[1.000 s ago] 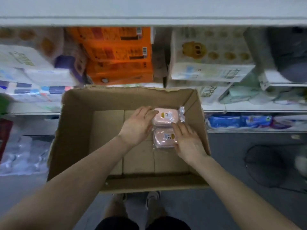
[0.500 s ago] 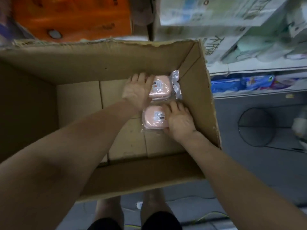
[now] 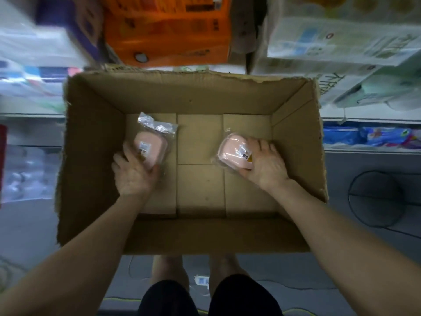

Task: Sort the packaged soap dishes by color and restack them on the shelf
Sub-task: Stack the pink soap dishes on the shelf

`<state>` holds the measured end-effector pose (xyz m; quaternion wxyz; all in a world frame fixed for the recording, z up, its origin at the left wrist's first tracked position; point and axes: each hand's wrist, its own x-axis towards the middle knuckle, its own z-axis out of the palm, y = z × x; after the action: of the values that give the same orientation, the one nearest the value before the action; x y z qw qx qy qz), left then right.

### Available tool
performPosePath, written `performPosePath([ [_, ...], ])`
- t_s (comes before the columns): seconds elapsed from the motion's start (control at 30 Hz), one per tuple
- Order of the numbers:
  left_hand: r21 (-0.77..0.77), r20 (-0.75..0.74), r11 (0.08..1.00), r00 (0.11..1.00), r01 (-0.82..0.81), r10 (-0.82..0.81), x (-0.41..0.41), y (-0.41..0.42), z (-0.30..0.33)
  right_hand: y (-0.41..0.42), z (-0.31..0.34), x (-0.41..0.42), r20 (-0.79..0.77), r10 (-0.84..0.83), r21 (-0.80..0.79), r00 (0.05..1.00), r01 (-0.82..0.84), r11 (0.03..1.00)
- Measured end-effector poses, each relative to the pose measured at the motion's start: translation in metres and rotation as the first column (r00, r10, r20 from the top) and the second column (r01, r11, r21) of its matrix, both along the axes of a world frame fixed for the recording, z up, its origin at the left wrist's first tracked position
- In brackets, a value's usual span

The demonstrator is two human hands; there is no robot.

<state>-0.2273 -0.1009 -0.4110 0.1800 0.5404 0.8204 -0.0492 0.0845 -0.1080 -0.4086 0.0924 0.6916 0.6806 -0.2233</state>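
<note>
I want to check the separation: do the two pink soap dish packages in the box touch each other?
Apart. The head view shows the left soap dish package and the right soap dish package with bare cardboard box floor between them.

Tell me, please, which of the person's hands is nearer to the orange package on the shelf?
Left. The left hand sits below the orange package, slightly to its left, gripping one pink soap dish; the right hand is farther off, toward the box's right wall.

Stock around my cardboard box (image 3: 196, 96)
Orange packs (image 3: 168, 30) sit behind it; blue packets (image 3: 364, 135) and a black wire basket (image 3: 376, 199) lie to my right.
</note>
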Motion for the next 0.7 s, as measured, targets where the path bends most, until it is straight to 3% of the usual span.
performPosePath([
  [0.1, -0.049, 0.074, 0.998, 0.997, -0.032, 0.035, 0.012, -0.007, 0.004, 0.010, -0.008, -0.009, 0.018, 0.036, -0.051, 0.999, -0.035, 0.998],
  [0.2, -0.065, 0.138, 0.994, 0.988, 0.082, -0.073, 0.024, -0.004, 0.014, 0.013, -0.012, -0.016, 0.065, 0.051, -0.078, 0.997, -0.046, 0.996],
  [0.3, -0.068, 0.058, 0.954, 0.956, 0.291, -0.288, 0.024, 0.004, 0.022, 0.012, -0.012, -0.018, 0.103, 0.080, -0.020, 0.992, -0.078, 0.997],
  [0.43, -0.199, -0.154, 0.757, 0.743, 0.622, -0.651, 0.010, 0.026, 0.013, 0.012, -0.013, -0.022, 0.080, 0.128, 0.018, 0.989, -0.130, 0.991],
  [0.5, -0.298, -0.200, 0.634, 0.602, 0.714, -0.773, 0.007, 0.034, 0.005, 0.013, -0.015, -0.026, 0.061, 0.117, 0.018, 0.991, -0.119, 0.993],
  [0.57, -0.353, -0.216, 0.561, 0.518, 0.749, -0.828, 0.005, 0.041, -0.003, 0.013, -0.017, -0.029, 0.072, 0.113, 0.012, 0.991, -0.114, 0.993],
  [0.63, -0.332, -0.220, 0.555, 0.510, 0.763, -0.832, 0.004, 0.046, -0.008, 0.011, -0.020, -0.030, 0.098, 0.116, 0.036, 0.988, -0.120, 0.992],
  [0.7, -0.235, -0.165, 0.602, 0.579, 0.763, -0.799, 0.005, 0.046, -0.008, 0.011, -0.018, -0.031, 0.115, 0.115, 0.038, 0.987, -0.120, 0.992],
])
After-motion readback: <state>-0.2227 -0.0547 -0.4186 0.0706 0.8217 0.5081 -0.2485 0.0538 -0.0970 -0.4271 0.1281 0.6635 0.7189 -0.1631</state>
